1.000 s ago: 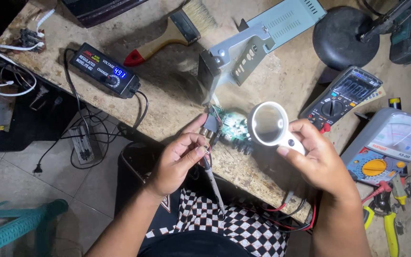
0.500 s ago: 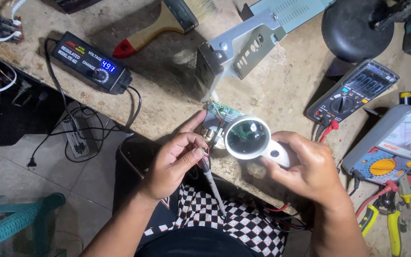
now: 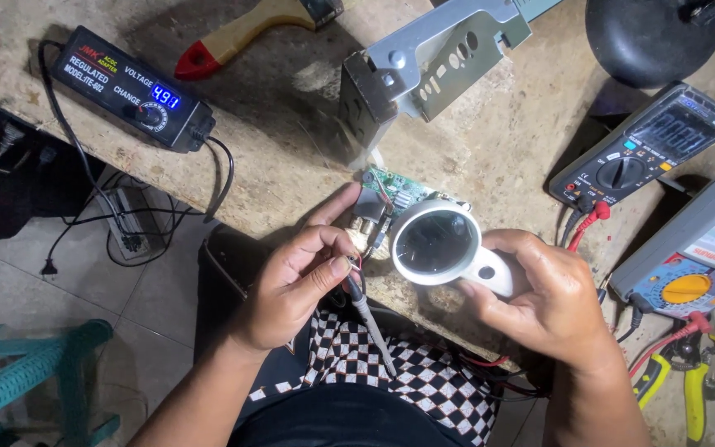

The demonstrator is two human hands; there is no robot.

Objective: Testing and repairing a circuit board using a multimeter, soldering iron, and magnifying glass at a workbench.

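Observation:
A small green circuit board (image 3: 391, 192) lies near the front edge of the worn workbench (image 3: 291, 141). My left hand (image 3: 299, 281) pinches a thin grey probe (image 3: 371, 319) whose tip end sits by the board's connectors, with thin wires beside the fingers. My right hand (image 3: 544, 294) grips the handle of a white round magnifying glass (image 3: 436, 242), held directly over the board so that part of the board is hidden under the lens.
A black power adapter with a blue display (image 3: 130, 89) sits at left, a paintbrush with a red handle tip (image 3: 246, 31) behind it. A grey metal bracket (image 3: 436, 54), a digital multimeter (image 3: 643, 145), an analogue meter (image 3: 697, 248) and yellow-handled pliers (image 3: 693, 389) crowd the right.
The magnifying glass has moved left and down from beside the board to over it. The view has closed in on the bench; my left hand stays at the board.

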